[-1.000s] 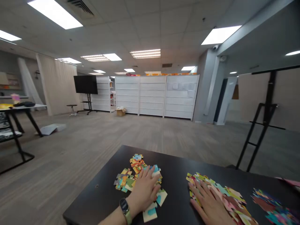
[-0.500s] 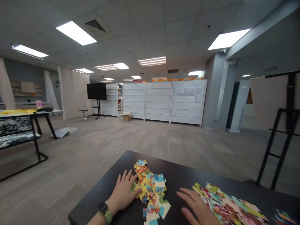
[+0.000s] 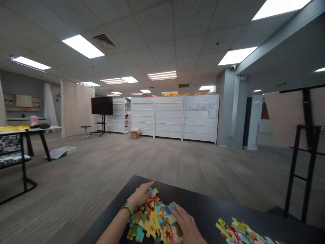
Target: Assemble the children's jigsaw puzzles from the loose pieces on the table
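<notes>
Head view: the left hand [image 3: 138, 198] and right hand [image 3: 185, 225] lie on a heap of jigsaw pieces [image 3: 152, 220], each grip open. More pieces [image 3: 241, 232] sit to the right on the dark surface [image 3: 198, 206].

The left hand [image 3: 139, 197] is angling palm-down toward two o'clock, fingers close together, while the right hand [image 3: 186, 225] is pointing toward eleven o'clock, fingers slightly spread.

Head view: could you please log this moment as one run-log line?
left hand: on jigsaw piece pile | right hand: on same pile | right of them: second jigsaw piece pile | surface: black table
</notes>
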The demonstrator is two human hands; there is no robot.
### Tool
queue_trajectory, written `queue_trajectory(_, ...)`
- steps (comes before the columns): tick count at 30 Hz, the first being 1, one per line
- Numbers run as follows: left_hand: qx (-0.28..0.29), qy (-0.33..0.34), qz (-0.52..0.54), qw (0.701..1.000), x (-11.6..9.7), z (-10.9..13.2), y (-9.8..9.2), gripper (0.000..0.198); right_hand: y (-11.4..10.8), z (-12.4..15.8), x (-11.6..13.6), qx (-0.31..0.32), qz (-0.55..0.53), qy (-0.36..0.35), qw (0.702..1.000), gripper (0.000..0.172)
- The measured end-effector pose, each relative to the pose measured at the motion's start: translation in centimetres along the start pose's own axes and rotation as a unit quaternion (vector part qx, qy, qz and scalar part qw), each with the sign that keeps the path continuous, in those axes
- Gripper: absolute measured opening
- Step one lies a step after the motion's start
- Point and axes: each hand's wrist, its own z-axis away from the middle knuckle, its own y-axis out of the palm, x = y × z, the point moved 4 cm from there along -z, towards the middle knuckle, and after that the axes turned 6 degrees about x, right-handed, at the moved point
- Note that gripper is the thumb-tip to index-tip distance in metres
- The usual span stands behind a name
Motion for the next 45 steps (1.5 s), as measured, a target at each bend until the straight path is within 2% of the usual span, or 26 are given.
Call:
queue_trajectory(2,0.005,0.039,0.040,0.998,0.4,-0.2,0.1,0.038,0.1,-0.3,-0.8,-0.063,-0.018,0.060,0.996,0.070)
queue_trajectory(4,-0.007,0.064,0.086,0.994,0.9,-0.2,0.0,0.046,0.3,-0.7,-1.2,-0.112,-0.046,0.126,0.985,0.060)
queue_trajectory(7,-0.049,0.085,0.171,0.980,0.9,-0.3,-0.6,0.051,0.4,-2.0,-0.9,-0.150,-0.127,0.168,0.966,0.054)
queue_trajectory(10,-0.077,0.096,0.272,0.954,-0.2,-0.3,-0.8,0.036,-0.2,-3.2,-0.6,-0.176,-0.205,0.154,0.950,0.051)
queue_trajectory(13,-0.057,0.120,0.376,0.917,-2.9,0.4,0.6,0.032,-1.6,-3.0,-0.8,-0.199,-0.267,0.111,0.936,0.050)
queue_trajectory(17,0.003,0.153,0.482,0.863,-7.2,1.9,3.8,0.040,-3.2,0.0,-1.4,-0.202,-0.322,0.070,0.923,0.047)
queue_trajectory(20,0.029,0.158,0.527,0.835,-9.4,2.7,5.6,0.048,-3.7,2.6,-1.5,-0.190,-0.359,0.045,0.913,0.037)
queue_trajectory(22,0.037,0.155,0.540,0.827,-10.0,3.0,6.0,0.050,-3.9,3.9,-1.8,-0.194,-0.383,0.038,0.903,0.033)
queue_trajectory(25,0.038,0.148,0.543,0.826,-10.5,3.6,5.5,0.050,-4.5,5.2,-2.9,-0.206,-0.409,0.057,0.887,0.032)
queue_trajectory(28,0.064,0.157,0.527,0.833,-11.6,5.2,5.1,0.048,-5.6,6.8,-4.3,-0.211,-0.407,0.093,0.884,0.032)
queue_trajectory(30,0.110,0.181,0.495,0.843,-13.1,7.0,5.9,0.044,-6.1,8.3,-4.7,-0.178,-0.370,0.110,0.905,0.027)
queue_trajectory(32,0.170,0.217,0.423,0.863,-14.8,8.9,7.9,0.040,-6.2,9.7,-4.5,-0.107,-0.304,0.115,0.940,0.021)
queue_trajectory(34,0.217,0.254,0.305,0.892,-16.1,10.6,10.4,0.025,-5.7,10.8,-3.8,-0.036,-0.222,0.106,0.969,0.024)
queue_trajectory(35,0.222,0.262,0.251,0.905,-16.4,11.2,11.4,0.016,-5.4,11.1,-3.4,-0.020,-0.182,0.093,0.979,0.027)
queue_trajectory(37,0.200,0.271,0.171,0.926,-16.2,11.8,12.6,0.019,-4.9,11.2,-2.6,-0.027,-0.120,0.062,0.990,0.030)
queue_trajectory(39,0.138,0.284,0.095,0.944,-15.2,12.1,12.3,0.024,-4.5,10.4,-2.0,-0.064,-0.087,0.046,0.993,0.026)
queue_trajectory(42,0.056,0.284,-0.029,0.957,-12.4,12.6,11.4,0.033,-4.1,7.8,-1.9,-0.089,-0.060,0.086,0.991,0.031)
queue_trajectory(45,0.036,0.251,-0.080,0.964,-8.8,13.3,11.6,0.043,-4.1,3.9,-1.9,-0.082,-0.052,0.135,0.986,0.038)
